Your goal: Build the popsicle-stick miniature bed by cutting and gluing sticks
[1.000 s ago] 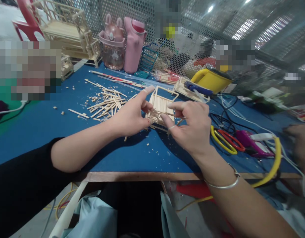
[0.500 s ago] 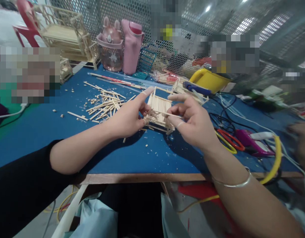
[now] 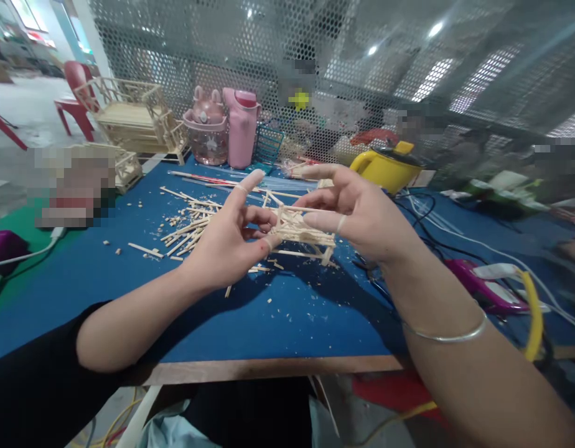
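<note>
A small frame of pale wooden sticks (image 3: pixel 306 233) lies between my hands over the blue table. My left hand (image 3: pixel 229 233) grips its left end between thumb and curled fingers, with the index finger raised. On the right side, my right hand (image 3: pixel 357 214) pinches a thin stick at the frame's upper edge; its far fingertips are partly behind the frame. White coverings wrap some fingertips on both hands. Left of the frame, loose sticks (image 3: pixel 194 227) lie in a pile beside small wood bits.
Behind stand a pink bottle (image 3: pixel 242 130), a pink jar (image 3: pixel 208 134), a yellow pot (image 3: pixel 385 168) and a larger stick-built model (image 3: pixel 129 118). At the right are cables and a purple tool (image 3: pixel 488 289). The table edge (image 3: pixel 269 370) is near.
The view has tilted up, so things sit lower. The stick frame has been tipped and now shows more from its side. Both hands have stayed at it.
</note>
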A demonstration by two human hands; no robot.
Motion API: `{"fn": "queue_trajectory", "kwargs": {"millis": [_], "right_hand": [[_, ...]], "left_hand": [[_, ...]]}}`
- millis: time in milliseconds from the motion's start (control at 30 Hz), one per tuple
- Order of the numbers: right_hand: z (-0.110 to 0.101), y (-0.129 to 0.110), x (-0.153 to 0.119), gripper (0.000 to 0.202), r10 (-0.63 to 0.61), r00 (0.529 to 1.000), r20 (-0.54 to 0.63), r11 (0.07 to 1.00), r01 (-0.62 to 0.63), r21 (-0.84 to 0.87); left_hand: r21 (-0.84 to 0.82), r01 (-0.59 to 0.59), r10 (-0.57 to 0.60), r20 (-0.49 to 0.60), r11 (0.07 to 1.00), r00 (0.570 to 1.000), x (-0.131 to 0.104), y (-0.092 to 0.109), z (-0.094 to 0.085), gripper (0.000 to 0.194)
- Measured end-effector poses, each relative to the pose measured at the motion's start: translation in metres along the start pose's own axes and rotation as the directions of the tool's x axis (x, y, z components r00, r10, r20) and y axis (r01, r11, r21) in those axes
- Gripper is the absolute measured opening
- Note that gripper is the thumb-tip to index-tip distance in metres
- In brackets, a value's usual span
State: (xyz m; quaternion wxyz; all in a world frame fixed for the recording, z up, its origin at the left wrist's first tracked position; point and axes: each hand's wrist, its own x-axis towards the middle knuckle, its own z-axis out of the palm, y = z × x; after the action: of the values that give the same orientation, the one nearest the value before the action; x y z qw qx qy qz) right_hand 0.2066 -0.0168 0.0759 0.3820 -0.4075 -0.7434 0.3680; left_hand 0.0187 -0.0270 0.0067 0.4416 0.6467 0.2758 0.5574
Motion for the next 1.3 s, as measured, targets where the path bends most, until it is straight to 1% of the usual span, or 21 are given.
{"fn": "queue_trajectory", "kwargs": {"millis": [200,333,400,467,500,533,600,633,667,700,733,800,867,933,1000,1067,1133,1200,1300], "right_hand": [[0.003,-0.006,0.008,0.053,0.000,1.000,0.025,1.000,0.000,0.003],[0.003,-0.002,0.009,0.054,0.004,1.000,0.029,1.000,-0.005,0.022],[0.001,0.002,0.009,0.054,-0.019,1.000,0.003,1.000,0.019,0.021],[0.000,0.009,0.010,0.048,-0.068,0.994,-0.082,0.998,0.069,0.007],[0.000,0.012,0.010,0.042,-0.097,0.983,-0.154,0.995,0.097,-0.007],[0.001,0.015,0.010,0.035,-0.127,0.962,-0.242,0.992,0.124,-0.027],[0.003,0.021,0.009,0.022,-0.186,0.892,-0.412,0.982,0.169,-0.079],[0.004,0.023,0.007,0.020,-0.214,0.857,-0.468,0.977,0.189,-0.101],[0.006,0.025,0.006,0.020,-0.239,0.833,-0.499,0.971,0.211,-0.112],[0.007,0.026,0.005,0.023,-0.259,0.824,-0.504,0.965,0.236,-0.110],[0.009,0.027,0.004,0.027,-0.271,0.831,-0.485,0.961,0.259,-0.093],[0.011,0.028,0.002,0.030,-0.254,0.878,-0.406,0.963,0.267,-0.023],[0.012,0.029,0.001,0.027,-0.170,0.935,-0.311,0.977,0.200,0.067],[0.013,0.029,0.000,0.024,-0.056,0.968,-0.245,0.986,0.092,0.139],[0.014,0.028,-0.001,0.022,0.030,0.977,-0.209,0.984,0.007,0.175],[0.014,0.026,-0.001,0.017,0.077,0.979,-0.189,0.982,-0.042,0.185],[0.015,0.023,-0.001,0.011,0.086,0.978,-0.191,0.983,-0.052,0.175],[0.015,0.020,-0.001,0.010,0.072,0.976,-0.205,0.988,-0.041,0.150],[0.013,0.018,-0.002,0.012,0.045,0.977,-0.209,0.993,-0.020,0.120]], "left_hand": [[-0.021,0.034,-0.035,-0.011,0.999,0.999,-0.001,0.002,0.001,0.082],[-0.049,0.051,-0.051,-0.016,0.998,0.999,-0.001,0.003,0.001,0.082],[-0.065,0.063,-0.064,-0.018,0.996,0.998,-0.001,0.003,0.001,0.083],[-0.074,0.070,-0.072,-0.025,0.995,0.997,-0.001,0.003,0.001,0.084],[-0.077,0.071,-0.074,-0.030,0.994,0.997,-0.001,0.004,0.001,0.084],[-0.079,0.071,-0.074,-0.036,0.994,0.997,-0.001,0.004,0.001,0.084],[-0.083,0.068,-0.072,-0.051,0.994,0.996,-0.001,0.004,0.001,0.083],[-0.084,0.067,-0.071,-0.057,0.994,0.996,-0.001,0.004,0.001,0.083],[-0.083,0.065,-0.071,-0.062,0.994,0.996,-0.001,0.004,0.001,0.082],[-0.082,0.064,-0.069,-0.065,0.995,0.996,-0.001,0.004,0.001,0.082],[-0.081,0.062,-0.068,-0.066,0.995,0.996,-0.002,0.005,0.001,0.082],[-0.074,0.060,-0.065,-0.066,0.995,0.996,-0.003,0.005,0.002,0.082],[-0.061,0.056,-0.060,-0.065,0.997,0.996,-0.004,0.006,0.004,0.081],[-0.043,0.052,-0.055,-0.066,0.998,0.996,-0.005,0.007,0.005,0.080],[-0.016,0.047,-0.048,-0.063,0.999,0.997,-0.005,0.006,0.005,0.079],[0.032,0.028,-0.026,-0.057,0.999,0.998,-0.006,0.004,0.004,0.077],[0.119,-0.004,0.013,-0.072,0.993,0.997,-0.006,0.002,0.003,0.074],[0.227,-0.007,0.031,-0.102,0.974,0.994,-0.005,-0.001,0.002,0.069],[0.341,0.050,-0.014,-0.108,0.939,0.994,-0.005,-0.001,0.003,0.057]]}}
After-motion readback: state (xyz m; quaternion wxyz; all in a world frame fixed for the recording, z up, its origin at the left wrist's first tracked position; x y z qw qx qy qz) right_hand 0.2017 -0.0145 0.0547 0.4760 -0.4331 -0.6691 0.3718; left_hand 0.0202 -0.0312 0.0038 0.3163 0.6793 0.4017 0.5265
